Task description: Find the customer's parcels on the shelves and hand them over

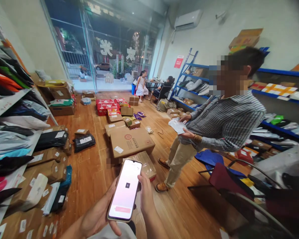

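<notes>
Head view. My left hand (pixel 99 212) comes up from the bottom edge, palm turned in, cradling the phone (pixel 126 190) from its left side and underneath; its fingers are mostly hidden behind the phone, thumb lying along the lower left edge, so closed on it. My right hand (pixel 146 196) rises just right of the phone, thumb (pixel 140 178) touching the upper right edge; whether its other fingers wrap the back I cannot tell. Phone is upright, tilted slightly right, low centre of the frame, screen lit pale pink with a small dark square in the middle and a red bar near the bottom.

Around: wooden floor (pixel 94 172) crowded with parcels. A big box (pixel 131 142) lies straight beyond the phone, a taped box (pixel 146 164) just behind the phone's top. Dark bags (pixel 83 142) sit left of that. A shelf (pixel 7 132) of soft parcels runs along my left. A person in a striped shirt (pixel 221 122) stands to the right, bent forward, holding a white packet (pixel 177 126) in both hands. A chair (pixel 229 181) stands near right, blue racks (pixel 276 96) behind the person. Two people sit far back by the glass front.
</notes>
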Motion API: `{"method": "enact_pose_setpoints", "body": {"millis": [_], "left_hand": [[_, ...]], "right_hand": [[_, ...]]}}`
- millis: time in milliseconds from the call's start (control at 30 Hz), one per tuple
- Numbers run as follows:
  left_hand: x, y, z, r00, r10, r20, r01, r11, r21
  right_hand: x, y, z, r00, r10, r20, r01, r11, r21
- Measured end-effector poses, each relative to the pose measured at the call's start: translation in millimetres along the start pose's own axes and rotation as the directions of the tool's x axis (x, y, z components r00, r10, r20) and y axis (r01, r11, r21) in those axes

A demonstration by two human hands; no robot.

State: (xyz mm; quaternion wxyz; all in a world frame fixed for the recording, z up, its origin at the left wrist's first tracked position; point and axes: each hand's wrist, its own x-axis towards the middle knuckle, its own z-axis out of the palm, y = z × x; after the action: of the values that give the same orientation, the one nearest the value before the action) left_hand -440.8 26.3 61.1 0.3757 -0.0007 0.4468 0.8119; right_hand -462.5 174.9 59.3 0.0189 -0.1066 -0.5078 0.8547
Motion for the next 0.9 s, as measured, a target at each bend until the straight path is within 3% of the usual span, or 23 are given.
{"method": "enact_pose_setpoints", "body": {"millis": [133,267,367,467,667,900], "left_hand": [[-4.8,-7.3,-10.7,1.0,0.017,-0.02,-0.015,0.996,0.086],[-8.8,-16.1,-17.0,0.993,0.047,-0.108,-0.013,0.956,0.292],[-11.5,-17.5,-14.8,0.984,0.054,-0.17,-0.005,0.962,0.272],[-14.4,-15.1,-12.0,0.987,0.024,-0.16,-0.013,0.997,0.07],[-19.0,-11.6,-15.7,0.99,0.091,-0.109,-0.108,0.981,-0.164],[-22.1,-10.6,-23.0,0.993,0.101,-0.055,-0.111,0.973,-0.202]], "right_hand": [[5.2,7.6,6.1,0.999,0.036,0.007,-0.036,0.998,0.052],[11.4,17.5,13.7,0.994,-0.005,-0.111,0.012,0.998,0.06],[11.4,22.5,16.6,0.994,0.002,-0.108,0.006,0.997,0.072],[6.3,24.8,13.4,0.999,0.031,0.025,-0.034,0.993,0.117],[-11.0,30.4,-6.7,0.942,0.059,0.331,-0.031,0.996,-0.088],[-25.3,27.6,-19.0,0.766,0.082,0.637,0.086,0.97,-0.228]]}}
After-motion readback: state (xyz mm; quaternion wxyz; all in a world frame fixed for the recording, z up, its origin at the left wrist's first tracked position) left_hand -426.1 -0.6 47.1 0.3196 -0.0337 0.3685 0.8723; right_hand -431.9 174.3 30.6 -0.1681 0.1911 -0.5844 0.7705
